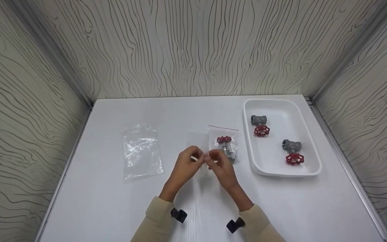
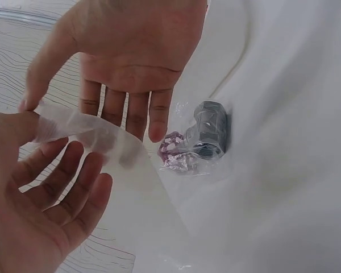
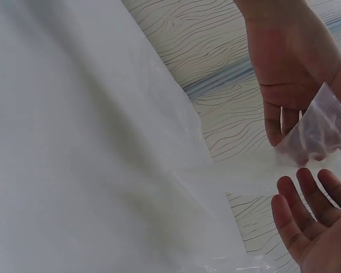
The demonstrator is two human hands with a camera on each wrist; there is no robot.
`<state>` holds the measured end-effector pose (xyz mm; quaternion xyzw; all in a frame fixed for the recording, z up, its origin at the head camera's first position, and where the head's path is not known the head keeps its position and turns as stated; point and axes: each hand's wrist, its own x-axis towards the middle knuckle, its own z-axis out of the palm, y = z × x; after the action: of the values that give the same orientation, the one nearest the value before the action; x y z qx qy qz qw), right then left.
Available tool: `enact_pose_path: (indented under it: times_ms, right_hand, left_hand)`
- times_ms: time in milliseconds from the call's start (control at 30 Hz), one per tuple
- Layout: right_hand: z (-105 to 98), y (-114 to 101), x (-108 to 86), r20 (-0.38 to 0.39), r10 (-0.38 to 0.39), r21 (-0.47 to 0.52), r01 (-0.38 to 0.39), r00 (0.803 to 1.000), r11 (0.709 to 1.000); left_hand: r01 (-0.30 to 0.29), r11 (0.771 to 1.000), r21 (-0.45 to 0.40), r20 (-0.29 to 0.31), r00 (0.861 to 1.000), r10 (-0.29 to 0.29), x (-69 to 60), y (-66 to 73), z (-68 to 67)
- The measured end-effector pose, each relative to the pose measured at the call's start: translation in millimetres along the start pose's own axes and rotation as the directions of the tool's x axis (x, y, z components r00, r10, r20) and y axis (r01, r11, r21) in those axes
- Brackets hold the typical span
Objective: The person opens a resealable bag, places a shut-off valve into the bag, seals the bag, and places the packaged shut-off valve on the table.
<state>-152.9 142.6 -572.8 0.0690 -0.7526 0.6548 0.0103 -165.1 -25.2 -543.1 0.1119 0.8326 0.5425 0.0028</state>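
Note:
Both hands meet at the middle of the table, pinching the edge of a translucent plastic bag (image 2: 153,193) between thumb and index finger. My left hand (image 1: 187,165) grips it from the left and my right hand (image 1: 223,168) from the right, fingertips close together. The other fingers are spread loosely in the wrist views. The bag hangs from the fingertips and looks flat. Just beyond the right hand lies a clear zip bag with a red seal line, holding a grey valve with a red handwheel (image 1: 224,139); the right hand partly covers it in the head view.
At the left of the table lies a flat clear plastic bag (image 1: 142,154). A white tray (image 1: 282,172) stands at the right, with two grey valves with red handwheels in it, a farther valve (image 1: 260,120) and a nearer valve (image 1: 293,146). Patterned walls enclose the table.

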Motion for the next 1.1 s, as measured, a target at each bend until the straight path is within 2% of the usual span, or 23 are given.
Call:
enact_pose_path:
  times_ms: [167,400,567,833,1100]
  right_hand:
    - [-0.5,-4.1,1.5,-0.026,-0.01,-0.065,0.008,1.0,0.998]
    - [-1.2,-6.8,2.5,-0.035,-0.103,-0.168,0.096,0.994,0.981]
    - [-2.3,-6.0,5.1,-0.043,-0.128,-0.18,0.119,0.991,0.976]
    - [-4.9,-6.5,6.8,-0.049,-0.066,-0.168,0.057,0.997,0.984]
    - [-9.6,-5.8,9.8,-0.1,-0.04,-0.276,0.011,0.994,0.961]
  left_hand:
    - [0.008,1.0,-0.002,0.0,1.0,-0.008,-0.4,-0.7,0.1]
    - [0.012,0.998,-0.056,0.01,1.0,-0.011,-1.0,-0.2,-1.4]
    - [0.008,0.998,-0.058,0.01,1.0,-0.007,-0.3,-2.4,-3.0]
    - [0.029,0.996,-0.079,0.005,1.0,-0.029,0.3,-3.6,-7.0]
    - [0.039,0.998,-0.045,-0.028,0.999,-0.04,1.2,-3.7,-12.3]
